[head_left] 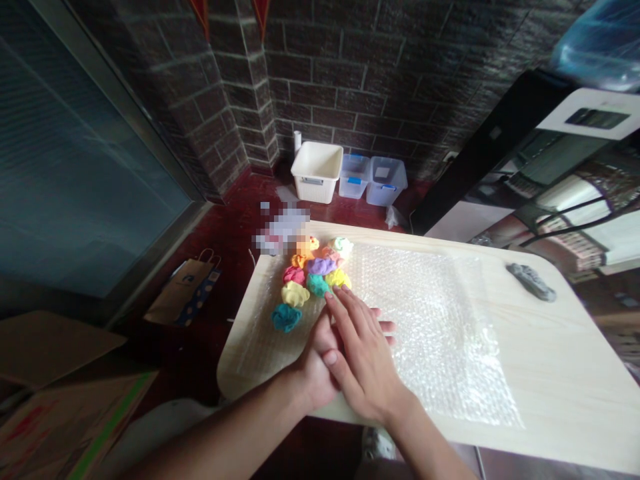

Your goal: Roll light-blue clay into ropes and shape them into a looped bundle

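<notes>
My right hand [361, 353] lies over my left hand [320, 363], palm towards palm, above the near part of the table. The right fingers are stretched out. The left fingertips stick out on the right side beneath it. Whatever may be between the palms is hidden. Just beyond the fingertips sits a cluster of soft, clay-like lumps: a green lump [318, 285], a yellow lump [339, 279], a purple lump [321, 266], a pale yellow lump [295, 294], a red lump [294, 275], a teal lump [286, 318] and several others.
Bubble wrap [425, 313] covers much of the wooden table [565, 373]. A grey lump [531, 281] lies at the right. Beyond the table stand a cream bin [317, 180] and two clear bins [386, 181]. A paper bag [183, 290] and a cardboard box [65, 413] are at the left.
</notes>
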Demonstrator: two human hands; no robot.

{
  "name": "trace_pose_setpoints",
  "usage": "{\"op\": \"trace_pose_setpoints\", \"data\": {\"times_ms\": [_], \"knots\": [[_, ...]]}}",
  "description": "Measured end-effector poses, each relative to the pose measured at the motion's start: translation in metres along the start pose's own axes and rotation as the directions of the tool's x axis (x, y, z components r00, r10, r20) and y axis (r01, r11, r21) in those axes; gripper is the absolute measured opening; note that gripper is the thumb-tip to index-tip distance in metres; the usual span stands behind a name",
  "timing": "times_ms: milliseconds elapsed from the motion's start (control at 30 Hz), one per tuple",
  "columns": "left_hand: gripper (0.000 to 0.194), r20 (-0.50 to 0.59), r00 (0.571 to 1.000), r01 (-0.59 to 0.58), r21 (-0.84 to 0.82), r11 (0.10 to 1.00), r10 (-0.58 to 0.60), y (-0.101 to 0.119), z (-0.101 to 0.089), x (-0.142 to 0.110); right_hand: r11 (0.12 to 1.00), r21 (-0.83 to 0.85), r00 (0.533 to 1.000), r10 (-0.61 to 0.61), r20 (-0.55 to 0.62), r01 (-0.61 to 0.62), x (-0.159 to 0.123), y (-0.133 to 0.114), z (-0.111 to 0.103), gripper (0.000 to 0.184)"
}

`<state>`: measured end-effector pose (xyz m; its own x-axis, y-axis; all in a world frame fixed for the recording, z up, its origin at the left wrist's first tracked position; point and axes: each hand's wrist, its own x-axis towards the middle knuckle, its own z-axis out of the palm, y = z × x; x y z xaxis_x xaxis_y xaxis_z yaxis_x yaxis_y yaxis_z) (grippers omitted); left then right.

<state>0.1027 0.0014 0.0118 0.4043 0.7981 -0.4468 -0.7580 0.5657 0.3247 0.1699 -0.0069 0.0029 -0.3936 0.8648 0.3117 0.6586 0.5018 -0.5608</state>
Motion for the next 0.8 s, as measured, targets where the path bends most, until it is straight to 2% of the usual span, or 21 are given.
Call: {"op": "trace_pose_setpoints", "data": {"times_ms": [67,133,267,367,500,667,800], "knots": [[0.072,0.065,0.985,0.159,0.043,0.986,-0.161,0.024,-0.014,-0.003,0.998,0.056,0.998,0.036,-0.042,-0.034,-0.002,0.003,-0.003,0.072],[0.071,0.167,0.952,0.256,0.032,0.966,-0.257,0.041,-0.023,-0.004,0.995,0.066,0.990,0.086,-0.112,-0.079,-0.004,0.005,-0.007,0.068],[0.065,0.171,0.965,0.214,-0.075,0.974,-0.199,0.046,-0.024,-0.002,0.986,0.015,0.964,0.163,-0.211,-0.163,-0.005,0.005,-0.005,0.063],[0.069,0.165,0.967,0.214,-0.118,0.970,-0.194,0.039,-0.018,-0.003,0.981,-0.047,0.971,0.179,-0.161,-0.188,-0.005,0.003,0.006,0.066],[0.068,0.152,0.971,0.206,-0.140,0.968,-0.185,0.036,-0.009,-0.008,0.985,-0.092,0.980,0.134,-0.144,-0.148,-0.005,0.003,0.015,0.067],[0.069,0.143,0.970,0.219,-0.158,0.963,-0.197,0.039,-0.008,-0.009,0.988,-0.080,0.981,0.121,-0.151,-0.134,-0.002,0.001,0.012,0.056],[0.066,0.138,0.973,0.199,-0.120,0.973,-0.182,0.040,-0.012,-0.008,0.982,0.028,0.972,0.189,-0.142,-0.187,0.001,-0.001,0.005,0.048]]}}
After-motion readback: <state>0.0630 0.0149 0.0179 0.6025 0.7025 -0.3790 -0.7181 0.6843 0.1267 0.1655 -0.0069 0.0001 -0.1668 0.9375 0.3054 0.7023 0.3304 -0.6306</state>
